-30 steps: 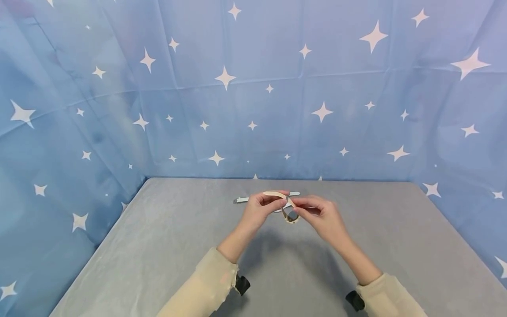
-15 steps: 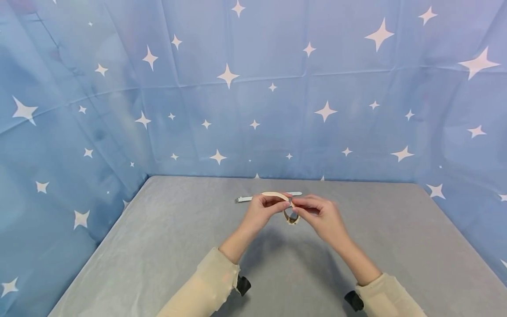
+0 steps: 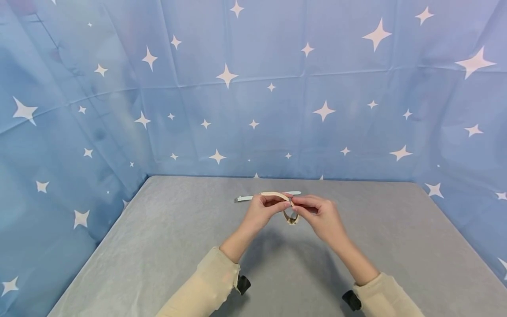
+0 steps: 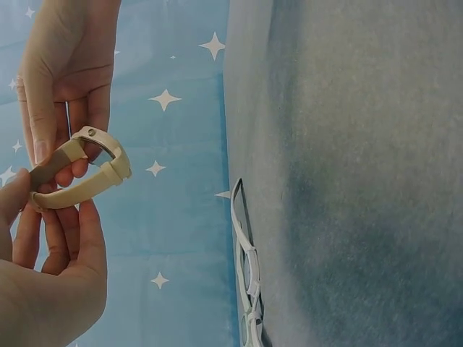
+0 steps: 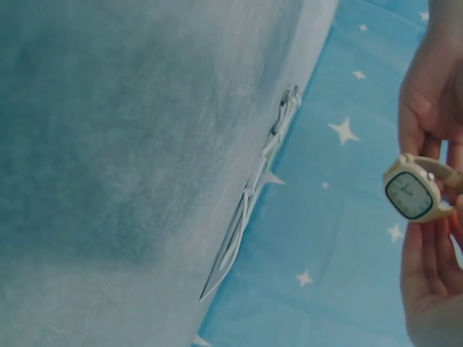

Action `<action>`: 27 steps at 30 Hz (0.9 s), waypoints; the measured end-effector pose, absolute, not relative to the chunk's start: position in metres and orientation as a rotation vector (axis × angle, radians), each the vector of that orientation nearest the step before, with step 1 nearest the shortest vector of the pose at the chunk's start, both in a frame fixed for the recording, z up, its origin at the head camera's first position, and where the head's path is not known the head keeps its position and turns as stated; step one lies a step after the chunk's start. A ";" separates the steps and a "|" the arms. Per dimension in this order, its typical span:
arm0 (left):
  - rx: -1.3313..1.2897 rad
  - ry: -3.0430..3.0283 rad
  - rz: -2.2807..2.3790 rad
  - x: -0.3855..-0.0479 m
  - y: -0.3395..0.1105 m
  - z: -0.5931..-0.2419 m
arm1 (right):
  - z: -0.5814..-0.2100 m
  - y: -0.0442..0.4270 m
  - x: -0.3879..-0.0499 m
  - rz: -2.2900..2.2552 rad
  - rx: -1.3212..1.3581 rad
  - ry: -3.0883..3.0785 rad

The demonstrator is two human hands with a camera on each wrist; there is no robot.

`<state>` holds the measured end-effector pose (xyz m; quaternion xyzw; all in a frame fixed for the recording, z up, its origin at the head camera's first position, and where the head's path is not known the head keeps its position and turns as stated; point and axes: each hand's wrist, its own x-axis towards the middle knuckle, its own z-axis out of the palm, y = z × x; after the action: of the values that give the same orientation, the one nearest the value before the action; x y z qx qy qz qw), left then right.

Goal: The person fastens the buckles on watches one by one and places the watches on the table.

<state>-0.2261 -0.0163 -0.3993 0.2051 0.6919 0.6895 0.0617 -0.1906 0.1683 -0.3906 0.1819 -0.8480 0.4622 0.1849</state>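
Note:
Both hands hold a cream wristwatch above the table. Its strap forms a loop, and the square case of the wristwatch (image 3: 292,221) hangs below the fingertips in the head view. My left hand (image 3: 259,212) pinches the strap, whose long end arches over the fingers. My right hand (image 3: 322,218) pinches the strap from the other side, its fingertips close to the left ones. The join between the fingers is mostly hidden. In the right wrist view, the dial of the wristwatch (image 5: 409,195) faces the camera; in the left wrist view, the looped wristwatch (image 4: 79,191) shows side-on.
A white strap with a buckle (image 3: 243,199) lies on the grey table (image 3: 178,246) behind the hands, partly hidden by them. In the left wrist view, the white strap (image 4: 249,278) appears looped. A blue star-patterned curtain (image 3: 253,101) encloses the table's back and sides.
The fingertips of both hands have drawn closer together on the strap, and the watch loop has shifted slightly. Over the last half second the hands have stayed nearly still.

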 end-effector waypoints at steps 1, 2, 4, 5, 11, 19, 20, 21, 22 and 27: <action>0.624 2.097 2.083 -0.226 -0.016 -0.399 | -0.391 0.168 -0.190 1.306 0.506 -2.389; 0.629 2.105 2.081 -0.226 -0.016 -0.399 | -0.391 0.167 -0.190 1.316 0.497 -2.389; 0.630 2.126 2.068 -0.226 -0.016 -0.400 | -0.391 0.166 -0.189 1.337 0.484 -2.390; 0.629 2.140 2.060 -0.225 -0.016 -0.399 | -0.392 0.166 -0.189 1.343 0.477 -2.393; 0.605 2.186 2.030 -0.224 -0.016 -0.398 | -0.391 0.166 -0.188 1.364 0.417 -2.446; 0.621 2.215 1.994 -0.223 -0.016 -0.393 | -0.389 0.169 -0.186 1.383 0.432 -2.441; 0.622 2.221 1.987 -0.223 -0.016 -0.393 | -0.388 0.170 -0.186 1.386 0.436 -2.430; 0.624 2.228 1.979 -0.224 -0.016 -0.394 | -0.388 0.171 -0.186 1.390 0.437 -2.422; 0.627 2.232 1.971 -0.224 -0.017 -0.394 | -0.387 0.171 -0.186 1.392 0.439 -2.410; 0.649 2.237 1.938 -0.224 -0.018 -0.395 | -0.383 0.172 -0.187 1.353 0.456 -2.373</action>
<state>-0.2243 -0.0178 -0.3952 0.2138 0.7371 0.6386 0.0559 -0.1866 0.1721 -0.3832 0.1618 -0.8420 0.4802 0.1849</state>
